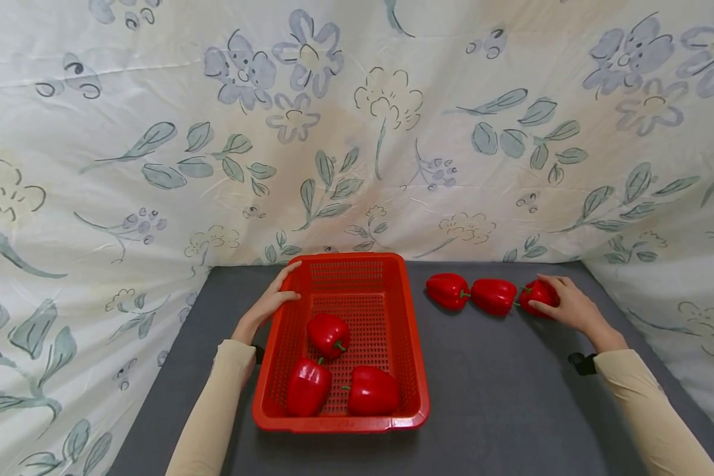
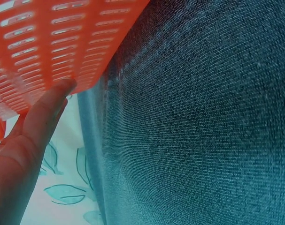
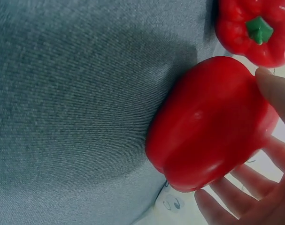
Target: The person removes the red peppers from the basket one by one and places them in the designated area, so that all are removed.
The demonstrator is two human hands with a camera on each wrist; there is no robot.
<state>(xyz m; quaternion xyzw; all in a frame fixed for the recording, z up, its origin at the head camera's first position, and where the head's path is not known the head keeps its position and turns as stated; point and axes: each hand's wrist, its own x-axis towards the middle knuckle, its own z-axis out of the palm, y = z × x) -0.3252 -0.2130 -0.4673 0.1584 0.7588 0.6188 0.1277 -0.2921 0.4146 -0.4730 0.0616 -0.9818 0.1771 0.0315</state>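
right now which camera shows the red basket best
The head view: it shows nearly the whole red basket, with three red peppers inside it. The left wrist view shows only part of its slotted side, close up, with the left grip against it. The right wrist view shows none of it.

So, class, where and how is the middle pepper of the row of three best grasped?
Probably from above, gripping the body of the middle pepper across its near and far flanks: it lies on its side, with the left pepper and right pepper close at its ends, while both flanks look free.
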